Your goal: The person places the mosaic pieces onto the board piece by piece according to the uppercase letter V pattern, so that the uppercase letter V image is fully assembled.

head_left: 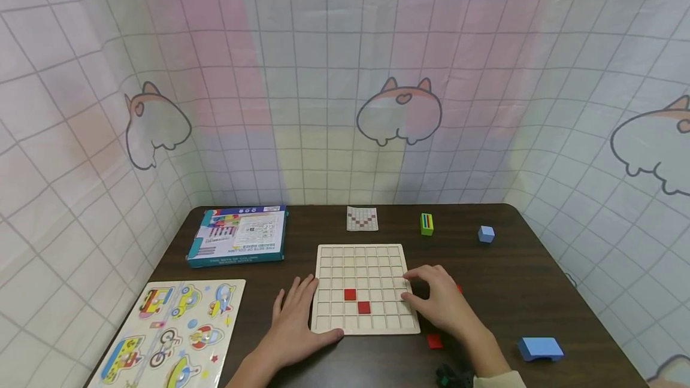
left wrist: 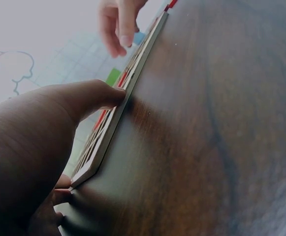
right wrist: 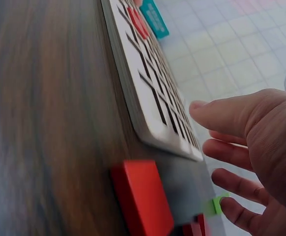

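A pale wooden grid board (head_left: 384,320) lies flat on the table, with two red square tiles (head_left: 350,294) set diagonally in its cells. My left hand (head_left: 295,323) rests at the board's front left corner, its fingers along the left side and its thumb (left wrist: 101,94) on the front edge. Over the right edge hovers my right hand (head_left: 439,301), fingers loosely bent and apart, with nothing between them in the right wrist view. Close below it on the table sits a loose red tile (right wrist: 145,196). More red shows from behind the right hand.
A small grid card (head_left: 362,219), a striped green block (head_left: 426,224) and a blue cube (head_left: 486,234) line the back. At left are a flat box (head_left: 237,238) and a vehicle picture board (head_left: 183,322). A blue arch block (head_left: 541,349) stands front right, a dark object (head_left: 450,376) nearer.
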Demonstrator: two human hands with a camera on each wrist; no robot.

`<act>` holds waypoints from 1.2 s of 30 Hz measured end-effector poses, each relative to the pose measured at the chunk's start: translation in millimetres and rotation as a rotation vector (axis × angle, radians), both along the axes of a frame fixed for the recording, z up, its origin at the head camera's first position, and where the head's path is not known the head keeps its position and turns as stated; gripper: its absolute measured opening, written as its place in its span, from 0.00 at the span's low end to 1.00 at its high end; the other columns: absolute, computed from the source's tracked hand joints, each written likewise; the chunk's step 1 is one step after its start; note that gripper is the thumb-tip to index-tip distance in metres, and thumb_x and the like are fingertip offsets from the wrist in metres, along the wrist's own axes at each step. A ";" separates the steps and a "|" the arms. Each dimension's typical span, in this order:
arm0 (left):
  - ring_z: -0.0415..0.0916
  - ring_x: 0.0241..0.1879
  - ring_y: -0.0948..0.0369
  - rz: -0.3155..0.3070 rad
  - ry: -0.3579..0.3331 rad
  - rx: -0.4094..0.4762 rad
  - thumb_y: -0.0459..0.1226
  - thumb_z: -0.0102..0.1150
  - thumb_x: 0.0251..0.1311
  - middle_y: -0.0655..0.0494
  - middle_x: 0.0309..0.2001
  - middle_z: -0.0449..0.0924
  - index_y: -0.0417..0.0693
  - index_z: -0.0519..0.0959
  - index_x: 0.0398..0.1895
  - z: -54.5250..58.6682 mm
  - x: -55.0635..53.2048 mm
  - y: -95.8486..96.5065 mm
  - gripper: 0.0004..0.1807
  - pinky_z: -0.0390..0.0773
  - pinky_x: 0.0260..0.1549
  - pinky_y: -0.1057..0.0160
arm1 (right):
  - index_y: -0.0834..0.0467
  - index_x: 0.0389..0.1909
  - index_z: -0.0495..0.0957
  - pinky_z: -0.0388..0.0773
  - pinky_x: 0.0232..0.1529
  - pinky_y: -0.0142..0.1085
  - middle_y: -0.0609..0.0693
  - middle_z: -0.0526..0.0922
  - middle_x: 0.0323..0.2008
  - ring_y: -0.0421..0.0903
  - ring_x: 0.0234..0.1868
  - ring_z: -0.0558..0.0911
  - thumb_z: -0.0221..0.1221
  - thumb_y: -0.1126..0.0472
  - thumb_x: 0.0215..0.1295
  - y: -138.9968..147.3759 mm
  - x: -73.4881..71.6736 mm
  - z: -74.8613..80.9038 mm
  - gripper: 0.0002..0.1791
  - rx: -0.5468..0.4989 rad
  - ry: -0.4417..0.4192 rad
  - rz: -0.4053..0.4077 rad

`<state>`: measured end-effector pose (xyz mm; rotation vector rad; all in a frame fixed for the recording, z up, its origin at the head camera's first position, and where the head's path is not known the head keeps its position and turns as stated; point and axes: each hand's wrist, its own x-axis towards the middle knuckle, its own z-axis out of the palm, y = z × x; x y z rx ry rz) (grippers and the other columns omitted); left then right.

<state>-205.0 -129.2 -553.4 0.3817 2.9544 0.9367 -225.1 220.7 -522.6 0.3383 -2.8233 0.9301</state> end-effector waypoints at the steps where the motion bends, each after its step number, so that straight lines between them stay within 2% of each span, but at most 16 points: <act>1: 0.44 0.91 0.42 0.001 0.002 0.000 0.78 0.74 0.49 0.51 0.90 0.57 0.53 0.59 0.90 -0.1 -0.2 0.0 0.71 0.39 0.84 0.26 | 0.47 0.58 0.89 0.79 0.66 0.56 0.40 0.90 0.56 0.46 0.60 0.79 0.79 0.53 0.66 2.4 0.2 -0.2 0.20 0.003 -0.002 -0.007; 9: 0.44 0.92 0.43 0.000 -0.004 -0.006 0.78 0.74 0.48 0.52 0.90 0.56 0.54 0.58 0.90 -0.1 -0.8 0.4 0.71 0.39 0.84 0.27 | 0.46 0.57 0.89 0.79 0.65 0.56 0.41 0.90 0.55 0.47 0.58 0.78 0.79 0.51 0.66 20.1 1.6 -3.6 0.20 0.024 -0.005 -0.036; 21: 0.44 0.92 0.43 0.004 -0.013 -0.004 0.77 0.75 0.48 0.52 0.90 0.56 0.54 0.58 0.90 2.6 0.3 1.3 0.71 0.38 0.84 0.27 | 0.47 0.54 0.90 0.79 0.54 0.46 0.43 0.90 0.53 0.45 0.52 0.76 0.80 0.51 0.65 39.3 6.5 -4.0 0.18 0.056 0.015 -0.065; 31: 0.44 0.92 0.43 0.009 -0.008 0.001 0.77 0.75 0.48 0.52 0.90 0.57 0.53 0.59 0.90 2.5 -0.7 1.4 0.71 0.38 0.84 0.27 | 0.48 0.52 0.91 0.76 0.50 0.43 0.43 0.89 0.51 0.45 0.49 0.74 0.81 0.49 0.64 51.2 10.1 -3.6 0.18 0.084 -0.039 -0.083; 36: 0.44 0.91 0.42 0.008 -0.007 -0.011 0.77 0.74 0.48 0.52 0.90 0.57 0.52 0.59 0.90 2.2 0.0 1.4 0.71 0.39 0.84 0.26 | 0.48 0.51 0.91 0.75 0.48 0.42 0.44 0.89 0.49 0.45 0.48 0.73 0.81 0.49 0.63 57.6 12.7 -4.7 0.18 0.090 -0.037 -0.085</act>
